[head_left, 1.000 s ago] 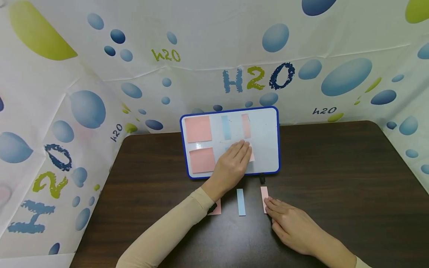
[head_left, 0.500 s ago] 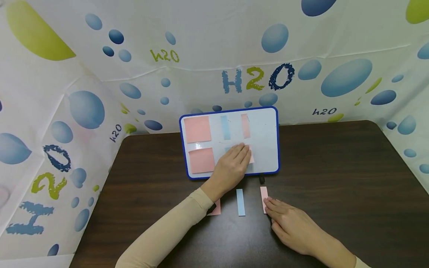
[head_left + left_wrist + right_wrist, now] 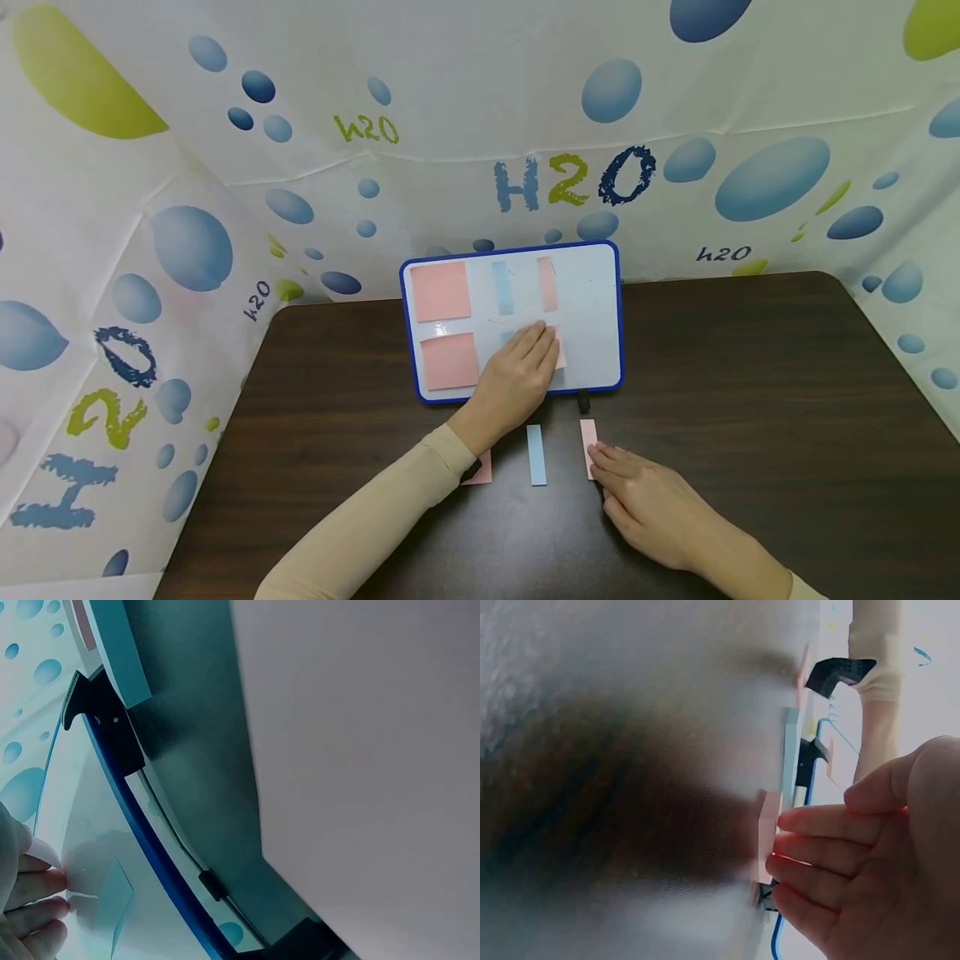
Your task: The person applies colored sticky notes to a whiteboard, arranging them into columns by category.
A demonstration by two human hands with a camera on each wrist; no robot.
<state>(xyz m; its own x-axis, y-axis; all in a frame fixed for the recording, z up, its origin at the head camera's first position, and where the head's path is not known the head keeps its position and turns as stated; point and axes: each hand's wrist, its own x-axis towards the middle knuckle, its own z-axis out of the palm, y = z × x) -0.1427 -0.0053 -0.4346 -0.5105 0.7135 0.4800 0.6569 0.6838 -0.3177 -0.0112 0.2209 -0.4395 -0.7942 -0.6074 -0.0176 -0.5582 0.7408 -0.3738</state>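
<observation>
A whiteboard point(image 3: 592, 333) with a blue frame leans at the back of the table. My left hand point(image 3: 517, 367) lies on its lower part with straight, close fingers. They cover most of a pink paper strip point(image 3: 561, 358) and part of a blue one point(image 3: 114, 904) there. My right hand point(image 3: 652, 504) rests its straight fingertips on the edge of a pad of narrow pink sticky notes point(image 3: 588, 437) on the table. Beside that pad lies a narrow blue pad point(image 3: 536, 457). A larger pink pad point(image 3: 483, 473) is partly hidden below my left wrist.
Two large pink notes point(image 3: 441, 292) are stuck on the board's left side, one above the other. A blue strip point(image 3: 502, 287) and a pink strip point(image 3: 547, 284) hang in its upper row. A black stand foot point(image 3: 583, 403) juts out under the board onto the dark table point(image 3: 750, 383).
Both hands keep their places, the left on the board and the right at the pink pad. Only the head view has shifted slightly.
</observation>
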